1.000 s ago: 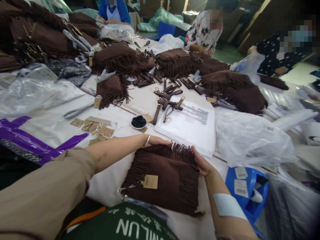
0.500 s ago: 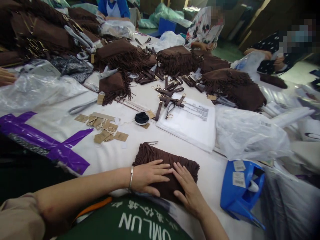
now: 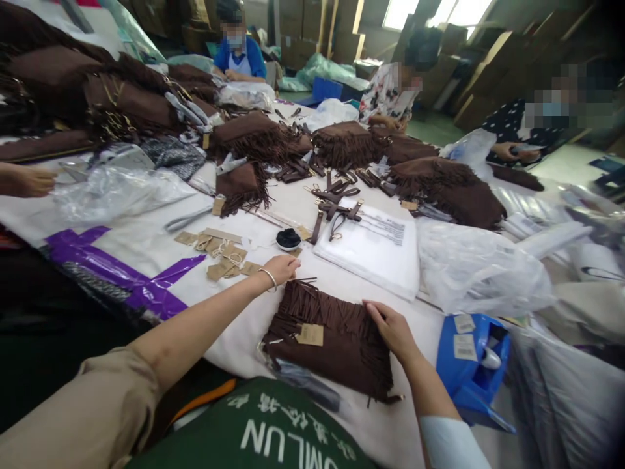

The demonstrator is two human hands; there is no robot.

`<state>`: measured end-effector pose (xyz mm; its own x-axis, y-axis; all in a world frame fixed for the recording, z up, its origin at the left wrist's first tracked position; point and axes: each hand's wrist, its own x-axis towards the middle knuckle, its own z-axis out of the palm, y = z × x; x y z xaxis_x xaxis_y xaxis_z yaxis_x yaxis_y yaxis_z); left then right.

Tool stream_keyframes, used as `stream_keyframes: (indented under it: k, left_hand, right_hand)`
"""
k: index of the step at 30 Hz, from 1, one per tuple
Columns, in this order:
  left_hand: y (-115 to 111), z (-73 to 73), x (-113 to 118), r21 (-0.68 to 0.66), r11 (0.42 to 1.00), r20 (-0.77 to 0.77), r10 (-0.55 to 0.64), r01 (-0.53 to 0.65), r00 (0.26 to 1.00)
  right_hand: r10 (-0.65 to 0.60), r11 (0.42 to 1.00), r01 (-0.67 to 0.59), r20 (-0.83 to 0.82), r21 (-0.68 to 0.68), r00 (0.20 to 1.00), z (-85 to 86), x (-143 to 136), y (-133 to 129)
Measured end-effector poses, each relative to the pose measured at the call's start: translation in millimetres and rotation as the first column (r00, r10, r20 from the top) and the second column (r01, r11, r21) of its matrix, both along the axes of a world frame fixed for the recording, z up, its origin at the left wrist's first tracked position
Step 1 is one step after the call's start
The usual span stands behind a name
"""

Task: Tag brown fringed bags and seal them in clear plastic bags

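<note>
A brown fringed bag [image 3: 336, 348] lies flat before me, with a tan tag [image 3: 310, 335] on its upper left part. My left hand [image 3: 283, 268] is just beyond the bag's far left corner, near the small white dish of black material [image 3: 288, 239]; its fingers are closed together, and whatever they may hold is too small to make out. My right hand [image 3: 389, 326] rests at the bag's far right corner, thumb and fingers against the fringe. Several loose tan tags with white strings [image 3: 222, 254] lie left of the dish.
Brown straps [image 3: 336, 205] lie on a stack of white bags [image 3: 371, 251]. A blue tape dispenser [image 3: 469, 365] stands at right beside clear plastic [image 3: 481, 270]. Fringed bags [image 3: 258, 140] are piled further back. Purple tape [image 3: 122, 270] is at left. Other people work around the table.
My left hand has left the bag and reached forward towards the dish. My right hand has shifted to the bag's far right corner. The tan tag on the bag is now exposed.
</note>
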<state>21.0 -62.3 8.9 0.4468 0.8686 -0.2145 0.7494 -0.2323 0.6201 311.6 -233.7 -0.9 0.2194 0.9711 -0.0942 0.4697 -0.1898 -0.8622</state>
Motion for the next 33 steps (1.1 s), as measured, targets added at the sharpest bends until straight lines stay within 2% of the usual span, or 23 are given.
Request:
stream_keyframes:
  k: [4,7,9,12,15,17,19,21,23,26,29,31,33]
  left_hand:
    - [-7,-7.2,9,-0.025,1.000,0.006,-0.008,0.008,1.000]
    - [-12,-13.7,18,-0.072,0.997,0.050,-0.007,0.010,0.999]
    - [-13,-18.1,25,-0.102,0.994,0.101,-0.017,0.027,0.995]
    - [-15,-20.9,36,-0.152,0.986,0.205,-0.032,0.065,0.978]
    - [-21,-19.0,40,-0.242,0.961,0.331,-0.045,0.131,0.943]
    - [-27,-17.9,36,-0.294,0.942,0.404,-0.031,0.162,0.914]
    - [-33,-18.5,29,-0.345,0.921,0.536,0.036,0.180,0.843]
    - [-38,-20.3,21,-0.402,0.894,0.685,0.151,0.197,0.713]
    - [-44,-21.4,15,-0.454,0.867,0.766,0.262,0.206,0.587]
    - [-50,-18.6,9,-0.455,0.867,0.789,0.286,0.204,0.544]
    - [-50,-11.9,-1,-0.386,0.903,0.814,0.236,0.190,0.532]
    - [-46,-8.0,-8,-0.341,0.934,0.827,0.243,0.108,0.507]
    - [-43,-6.5,-15,-0.274,0.961,0.813,0.208,0.042,0.544]
  right_hand:
    - [0.056,0.998,-0.058,0.095,0.021,0.994,-10.2,-9,-32]
    - [0.019,0.999,-0.022,0.133,0.025,0.991,-11.6,-11,-57]
    - [0.001,1.000,-0.004,0.144,0.020,0.990,-11.0,-18,-60]
    - [0.056,0.998,-0.057,0.122,0.006,0.991,-8.1,-42,-47]
    - [0.153,0.988,-0.153,0.029,-0.002,0.988,-1.4,-66,-34]
    - [0.130,0.991,-0.131,-0.049,-0.013,0.990,4.6,-71,-29]
    - [0.040,0.999,-0.042,-0.082,-0.017,0.996,10.0,-68,-20]
    - [-0.007,1.000,0.003,-0.119,-0.027,0.993,12.7,-61,-1]
    - [0.053,0.994,-0.072,-0.218,-0.082,0.975,12.0,-61,23]
    - [0.243,0.947,-0.298,-0.343,-0.117,0.907,7.6,-78,56]
    - [0.414,0.905,-0.426,-0.220,-0.004,0.883,1.7,-105,64]
    - [0.479,0.876,-0.475,-0.030,0.084,0.878,-3.3,-119,54]
    - [0.519,0.832,-0.541,0.170,0.127,0.838,-7.6,-129,37]
